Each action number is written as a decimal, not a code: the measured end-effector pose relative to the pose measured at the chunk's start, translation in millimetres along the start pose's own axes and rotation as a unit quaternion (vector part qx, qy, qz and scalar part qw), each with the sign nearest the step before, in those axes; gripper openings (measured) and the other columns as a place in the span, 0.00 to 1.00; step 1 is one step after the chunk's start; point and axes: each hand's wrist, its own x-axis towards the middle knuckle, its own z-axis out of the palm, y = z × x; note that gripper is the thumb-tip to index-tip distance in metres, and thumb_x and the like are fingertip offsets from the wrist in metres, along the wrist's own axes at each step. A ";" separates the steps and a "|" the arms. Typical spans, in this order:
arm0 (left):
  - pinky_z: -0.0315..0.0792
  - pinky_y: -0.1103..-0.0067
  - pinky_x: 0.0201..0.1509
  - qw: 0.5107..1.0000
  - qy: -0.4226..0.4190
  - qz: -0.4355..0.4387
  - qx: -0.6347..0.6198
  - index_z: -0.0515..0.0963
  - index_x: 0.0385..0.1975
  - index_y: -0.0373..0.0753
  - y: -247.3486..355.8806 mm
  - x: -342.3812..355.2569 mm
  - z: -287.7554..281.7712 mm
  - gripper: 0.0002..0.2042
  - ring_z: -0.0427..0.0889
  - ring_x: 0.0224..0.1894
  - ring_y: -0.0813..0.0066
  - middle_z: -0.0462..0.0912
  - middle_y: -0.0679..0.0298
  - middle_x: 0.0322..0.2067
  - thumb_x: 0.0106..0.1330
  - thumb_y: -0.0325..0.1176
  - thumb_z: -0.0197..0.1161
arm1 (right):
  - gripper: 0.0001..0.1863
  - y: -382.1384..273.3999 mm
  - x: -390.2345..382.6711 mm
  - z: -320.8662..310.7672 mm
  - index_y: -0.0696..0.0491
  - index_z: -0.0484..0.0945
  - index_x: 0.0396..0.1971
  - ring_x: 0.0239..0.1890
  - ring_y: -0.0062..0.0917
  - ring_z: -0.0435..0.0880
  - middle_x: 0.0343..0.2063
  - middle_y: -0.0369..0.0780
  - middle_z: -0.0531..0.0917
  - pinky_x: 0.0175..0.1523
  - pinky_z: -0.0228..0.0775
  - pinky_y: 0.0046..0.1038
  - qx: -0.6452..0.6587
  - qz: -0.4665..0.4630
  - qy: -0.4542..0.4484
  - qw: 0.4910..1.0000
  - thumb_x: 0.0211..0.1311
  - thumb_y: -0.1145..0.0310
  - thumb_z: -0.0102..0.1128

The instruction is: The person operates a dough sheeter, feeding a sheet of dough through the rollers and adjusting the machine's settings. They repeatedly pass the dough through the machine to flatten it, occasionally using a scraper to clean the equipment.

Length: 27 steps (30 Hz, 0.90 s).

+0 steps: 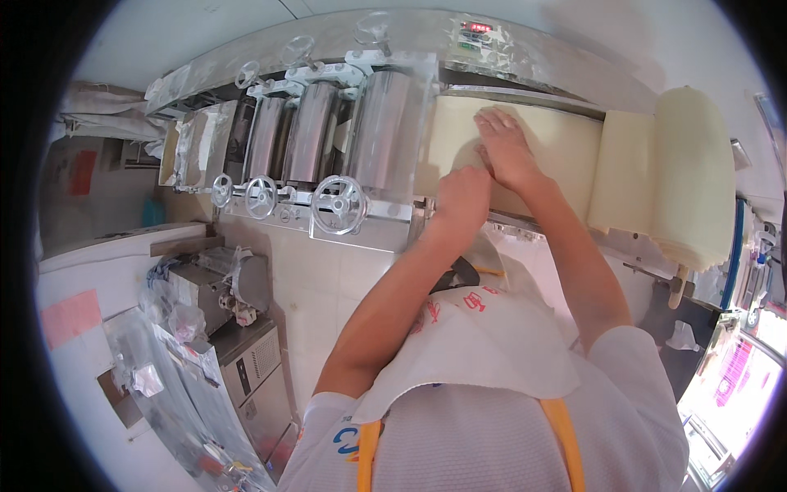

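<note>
Pale floor below; dough sheet lengthwise left-right, apparently joining roll.

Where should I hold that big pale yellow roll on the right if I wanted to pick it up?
I'd take the roll by the rod, reaching from the near side, where its bare end sticks out. Gripping there should avoid squashing what's wound around it. The far end is hard to make out, but you'd probably need a second hold there.
</note>
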 end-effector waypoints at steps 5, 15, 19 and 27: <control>0.85 0.67 0.42 0.999 -0.033 0.013 0.015 0.85 0.33 0.37 -9.1 12.7 -5.7 0.04 0.91 0.40 0.55 0.88 0.52 0.36 0.59 0.25 0.68 | 0.26 6.6 -24.8 -13.8 0.58 0.74 0.62 0.70 0.45 0.67 0.64 0.48 0.75 0.75 0.57 0.44 0.016 0.039 0.079 0.996 0.64 0.70 0.62; 0.83 0.65 0.43 0.995 0.042 0.055 -0.074 0.84 0.32 0.34 -13.7 17.4 -22.3 0.03 0.88 0.40 0.47 0.87 0.48 0.34 0.62 0.24 0.64 | 0.09 -55.8 -150.9 -109.0 0.57 0.82 0.43 0.40 0.37 0.86 0.37 0.44 0.86 0.49 0.78 0.33 0.184 0.288 0.287 0.895 0.64 0.79 0.62; 0.79 0.63 0.45 0.926 0.048 0.149 -0.344 0.79 0.37 0.31 35.0 35.5 10.6 0.05 0.84 0.39 0.45 0.85 0.46 0.35 0.63 0.22 0.59 | 0.06 -72.7 -197.9 -205.7 0.60 0.83 0.40 0.35 0.31 0.85 0.32 0.44 0.86 0.46 0.78 0.29 -0.144 0.131 0.375 0.907 0.63 0.78 0.63; 0.77 0.65 0.51 0.867 0.046 0.199 -0.455 0.73 0.50 0.30 127.7 48.4 48.0 0.15 0.82 0.49 0.50 0.80 0.45 0.48 0.62 0.18 0.55 | 0.32 63.2 -205.5 -325.6 0.56 0.72 0.68 0.64 0.29 0.76 0.61 0.46 0.80 0.68 0.64 0.30 0.323 0.474 0.304 0.761 0.75 0.48 0.56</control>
